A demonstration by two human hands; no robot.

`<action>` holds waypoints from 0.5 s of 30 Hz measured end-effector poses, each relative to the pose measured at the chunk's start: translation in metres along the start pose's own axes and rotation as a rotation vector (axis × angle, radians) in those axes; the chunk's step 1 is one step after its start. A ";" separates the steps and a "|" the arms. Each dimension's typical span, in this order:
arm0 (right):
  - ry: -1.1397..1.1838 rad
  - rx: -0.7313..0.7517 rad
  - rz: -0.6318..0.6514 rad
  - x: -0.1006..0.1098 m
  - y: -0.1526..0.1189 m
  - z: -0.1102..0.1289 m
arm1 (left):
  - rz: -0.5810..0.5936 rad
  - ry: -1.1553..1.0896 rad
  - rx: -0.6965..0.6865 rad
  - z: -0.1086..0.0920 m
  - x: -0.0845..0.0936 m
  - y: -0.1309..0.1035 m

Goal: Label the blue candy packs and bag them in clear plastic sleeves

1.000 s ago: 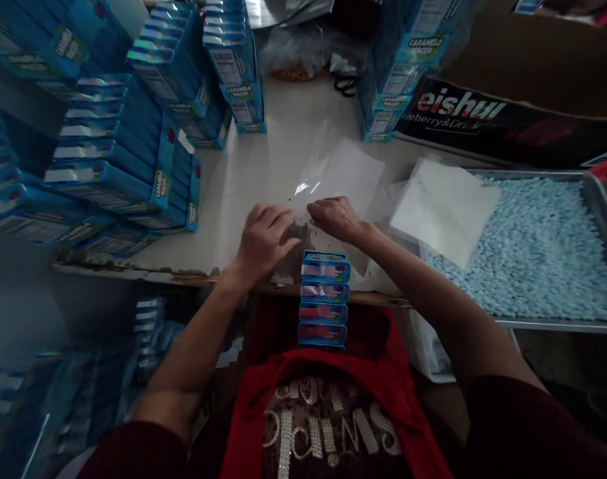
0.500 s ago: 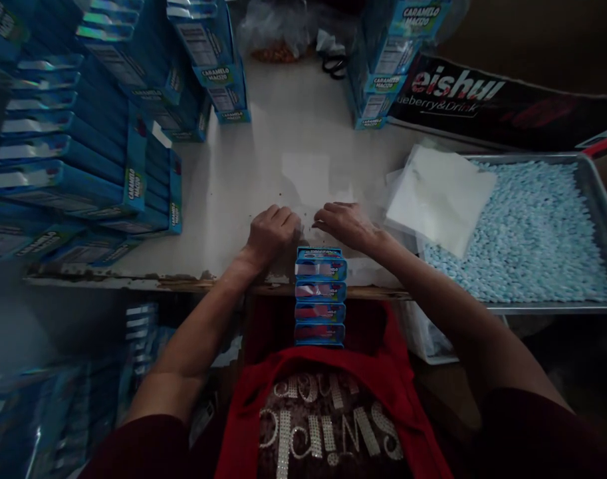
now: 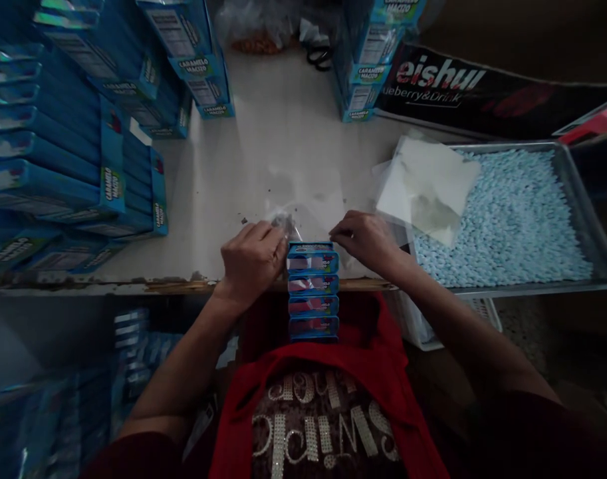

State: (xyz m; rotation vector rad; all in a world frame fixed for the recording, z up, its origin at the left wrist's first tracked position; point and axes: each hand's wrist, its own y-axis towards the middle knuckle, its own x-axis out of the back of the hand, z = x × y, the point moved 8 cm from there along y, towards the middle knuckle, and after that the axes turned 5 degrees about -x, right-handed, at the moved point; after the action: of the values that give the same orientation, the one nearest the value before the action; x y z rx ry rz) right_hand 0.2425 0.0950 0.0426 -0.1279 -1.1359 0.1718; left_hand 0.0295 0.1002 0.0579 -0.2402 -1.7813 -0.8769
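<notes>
A blue carton of small boxes [image 3: 313, 285] lettered Caramelo Macizo sits at the table's front edge, reaching back toward my red apron. At its left far corner, my left hand [image 3: 254, 261] is closed, with a crumpled bit of clear plastic film [image 3: 286, 225] at its fingertips. On the other side, my right hand [image 3: 370, 241] has thumb and fingers pinched together by the carton's right far corner. Whatever lies in that pinch is too small to make out.
Blue cartons [image 3: 54, 146] are stacked at the left, with more stacks [image 3: 365, 73] at the back. At the right, white sheets [image 3: 427, 179] overlap a metal tray [image 3: 602, 246] of pale blue candies. Black scissors [image 3: 319, 58] and a clear bag [image 3: 256, 26] lie behind.
Both hands have moved nearer to me and farther apart, to either side of the carton's far end. Clear film now shows by my left fingers. The view has shifted slightly.
</notes>
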 end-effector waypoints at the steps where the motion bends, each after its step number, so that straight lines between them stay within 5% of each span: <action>1: 0.015 -0.002 -0.042 0.008 -0.005 0.004 | -0.004 -0.007 0.021 -0.003 0.009 0.003; 7: 0.126 -0.011 -0.296 0.026 -0.057 0.028 | -0.071 -0.087 0.146 -0.019 0.048 -0.005; 15: 0.088 -0.170 -0.422 0.004 -0.083 0.039 | -0.206 -0.107 0.191 -0.029 0.056 -0.018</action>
State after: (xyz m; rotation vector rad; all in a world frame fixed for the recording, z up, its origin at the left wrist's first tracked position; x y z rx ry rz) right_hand 0.2151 0.0152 0.0783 -0.0437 -1.0646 -0.3038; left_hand 0.0189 0.0545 0.1039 0.0215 -2.0020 -0.8429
